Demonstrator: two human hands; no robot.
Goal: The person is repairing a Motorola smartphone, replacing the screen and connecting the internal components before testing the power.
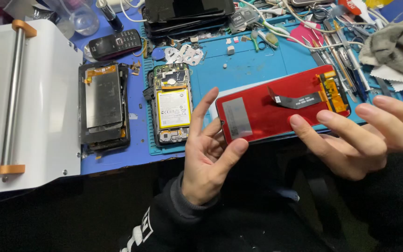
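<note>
Two opened phones [172,110] flank red panel [276,109].

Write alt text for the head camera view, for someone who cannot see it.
Two bare hands, left hand and right hand, hold a red phone screen panel by its ends above a blue work mat. An opened phone showing its battery lies left of it, among scattered tools.
</note>
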